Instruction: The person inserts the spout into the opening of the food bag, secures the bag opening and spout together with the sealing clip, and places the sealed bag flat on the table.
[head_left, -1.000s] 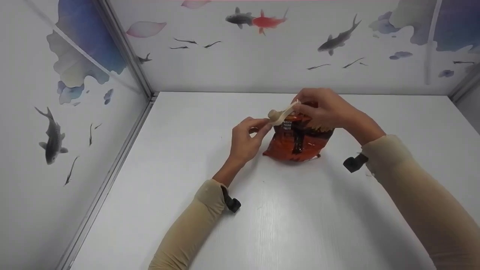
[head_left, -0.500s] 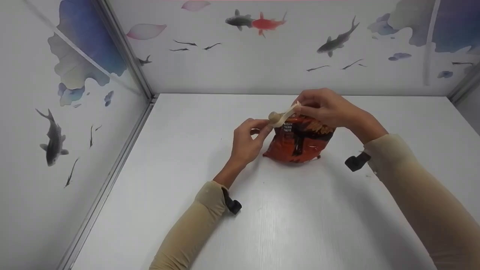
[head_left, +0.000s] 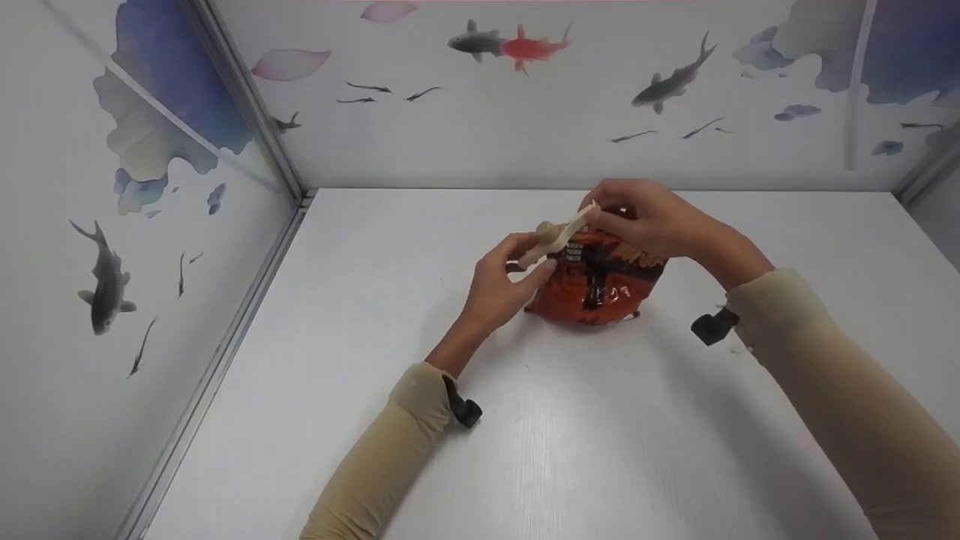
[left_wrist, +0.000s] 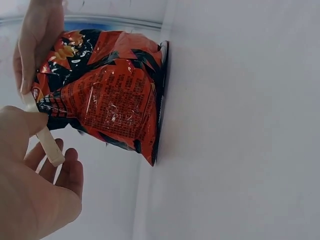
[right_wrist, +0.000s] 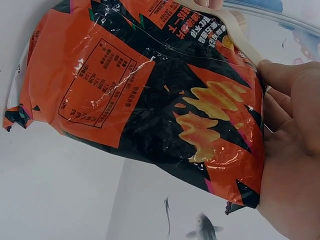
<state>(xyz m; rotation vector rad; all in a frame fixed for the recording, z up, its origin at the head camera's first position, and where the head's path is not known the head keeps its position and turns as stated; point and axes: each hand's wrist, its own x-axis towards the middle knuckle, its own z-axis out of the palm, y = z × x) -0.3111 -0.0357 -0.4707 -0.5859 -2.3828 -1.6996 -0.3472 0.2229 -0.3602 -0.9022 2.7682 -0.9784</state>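
A red and black snack bag (head_left: 600,281) stands upright on the white table. Along its top edge lies a cream bag clip (head_left: 568,234) with a round tan knob. My left hand (head_left: 499,289) is at the clip's lower left end. In the left wrist view its thumb (left_wrist: 35,121) lies across the clip (left_wrist: 49,145), with curled fingers behind the strip. My right hand (head_left: 664,219) pinches the upper right end of the clip, its other fingers behind the bag's top. In the right wrist view the right thumb (right_wrist: 280,75) touches the clip's end.
The white tabletop (head_left: 570,435) spreads in front of the bag. A back wall (head_left: 480,135) and a left side wall (head_left: 52,390), both printed with fish, border it. Black wrist cameras sit at the left cuff (head_left: 466,411) and the right cuff (head_left: 714,326).
My left thumb has moved down and apart from the index finger, and the clip's left end now shows between them. My right hand has stayed nearly in place on the clip.
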